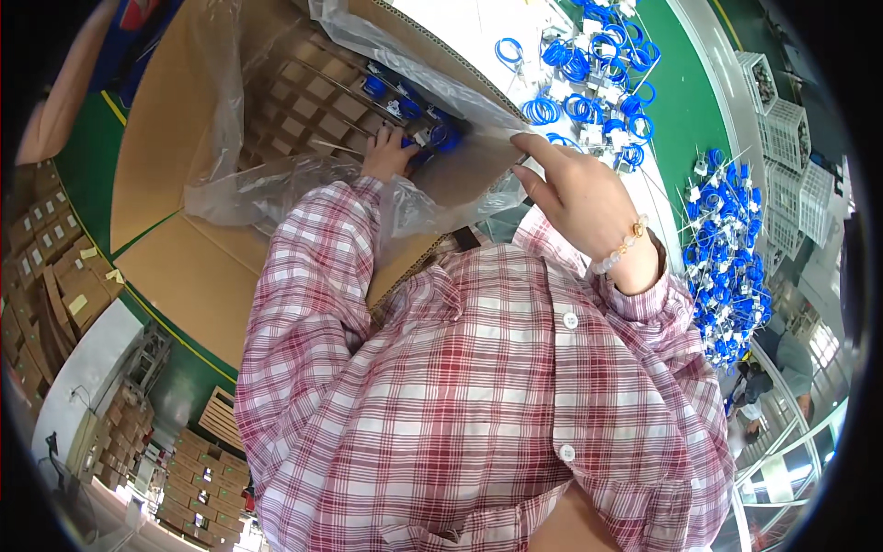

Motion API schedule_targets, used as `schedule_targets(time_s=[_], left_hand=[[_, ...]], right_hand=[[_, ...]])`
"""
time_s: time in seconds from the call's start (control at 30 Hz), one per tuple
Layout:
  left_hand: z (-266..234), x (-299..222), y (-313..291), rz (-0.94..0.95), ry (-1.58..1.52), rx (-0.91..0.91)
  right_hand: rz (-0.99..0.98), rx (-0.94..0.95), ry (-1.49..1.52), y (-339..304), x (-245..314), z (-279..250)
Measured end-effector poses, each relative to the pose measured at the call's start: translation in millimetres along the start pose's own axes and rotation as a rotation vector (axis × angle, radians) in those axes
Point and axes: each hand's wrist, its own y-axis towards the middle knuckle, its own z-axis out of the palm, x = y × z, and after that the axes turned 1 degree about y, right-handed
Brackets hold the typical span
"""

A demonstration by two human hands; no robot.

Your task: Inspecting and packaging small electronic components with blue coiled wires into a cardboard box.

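Observation:
My left hand (386, 155) reaches down inside a large cardboard box (170, 101), with its fingers spread. It is beside a row of blue coiled-cable parts (444, 136), and the blue of one shows by its thumb. Brown cardboard dividers (299, 106) split the box into small cells. A clear plastic liner (262, 189) hangs over the box walls and bunches around my left wrist. At the box's right corner my right hand (575, 189), with a beaded bracelet at the wrist, pinches the wall's edge together with the liner.
Many blue coiled-cable parts (598, 69) with white blocks lie on the white table (469, 28). Another pile of them (727, 258) is farther right. White wire baskets (782, 129) stand along the right. Stacked cartons (198, 483) are at the lower left. Another person's arm (69, 87) shows at upper left.

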Motion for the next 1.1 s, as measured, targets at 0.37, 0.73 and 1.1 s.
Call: schedule_targets(time_s=[0.37,0.73,1.1], left_hand=[[16,-2,-3,0.137,0.135,-0.053],[-3,-5,8,0.083,0.103,-0.204],[-114,25,-67,-0.048,0.034,-0.343]], right_hand=[[-0.01,-0.01,0.057,-5,-4,2],[0.007,-0.009,0.063,-9,-5,5],[-0.029,0.008,0.144,-5,-6,0]])
